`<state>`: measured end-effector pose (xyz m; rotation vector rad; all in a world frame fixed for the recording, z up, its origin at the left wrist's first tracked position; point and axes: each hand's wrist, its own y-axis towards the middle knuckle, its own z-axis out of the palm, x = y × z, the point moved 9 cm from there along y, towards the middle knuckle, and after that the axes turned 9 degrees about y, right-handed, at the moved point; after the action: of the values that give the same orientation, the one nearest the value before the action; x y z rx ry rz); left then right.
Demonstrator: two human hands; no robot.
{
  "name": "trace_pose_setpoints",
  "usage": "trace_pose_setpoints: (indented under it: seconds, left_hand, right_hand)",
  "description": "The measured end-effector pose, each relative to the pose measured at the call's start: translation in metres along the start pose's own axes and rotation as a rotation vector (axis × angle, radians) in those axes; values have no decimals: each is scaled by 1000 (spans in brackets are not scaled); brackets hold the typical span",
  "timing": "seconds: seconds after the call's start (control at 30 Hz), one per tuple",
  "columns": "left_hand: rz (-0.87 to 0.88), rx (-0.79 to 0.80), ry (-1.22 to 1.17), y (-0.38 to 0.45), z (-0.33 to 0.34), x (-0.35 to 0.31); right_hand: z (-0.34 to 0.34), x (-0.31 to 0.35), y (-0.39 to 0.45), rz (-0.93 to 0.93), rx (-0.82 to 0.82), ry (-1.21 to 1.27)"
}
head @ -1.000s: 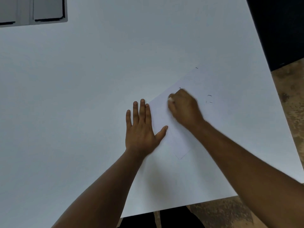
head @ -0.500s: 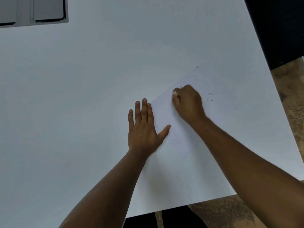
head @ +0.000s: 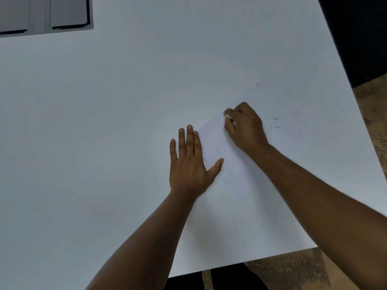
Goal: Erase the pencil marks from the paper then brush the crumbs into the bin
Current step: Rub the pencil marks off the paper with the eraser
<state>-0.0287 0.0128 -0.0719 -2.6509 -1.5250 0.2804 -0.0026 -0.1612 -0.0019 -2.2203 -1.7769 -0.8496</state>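
A white sheet of paper (head: 236, 170) lies tilted on the white table (head: 104, 132), hard to tell from it. My left hand (head: 189, 164) rests flat on the paper's left edge, fingers straight. My right hand (head: 244, 127) is curled around a small white eraser (head: 227, 116), whose tip shows at my fingertips near the paper's upper left edge. Several dark crumbs (head: 274, 123) lie right of my right hand, and one more crumb (head: 257, 84) lies farther back.
A grey framed object (head: 45, 14) sits at the table's far left corner. The table's right edge (head: 347, 91) runs diagonally, with dark floor and mottled brown ground (head: 374, 126) beyond it. No bin is in view.
My right hand with the eraser has slid a little up and to the right along the paper. My left hand stays pressed in the same spot.
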Motion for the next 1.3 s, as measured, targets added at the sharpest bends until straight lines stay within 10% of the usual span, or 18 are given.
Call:
trace_pose_setpoints:
  seconds: [0.27, 0.6, 0.9, 1.13, 1.3]
  left_hand:
    - [18, -49, 20, -1, -1, -2]
    - [-3, -4, 2, -1, 2, 1]
    - [40, -4, 47, 0, 2, -2]
    - [24, 11, 27, 0, 0, -2]
    - [30, 10, 44, 0, 1, -2]
  right_hand:
    - [37, 54, -24, -259, 186, 15]
    - [-7, -3, 9, 48, -59, -35]
    - [33, 55, -62, -203, 244, 108]
    - [-27, -46, -10, 56, -21, -75]
    - [-16, -2, -31, 35, 10, 105]
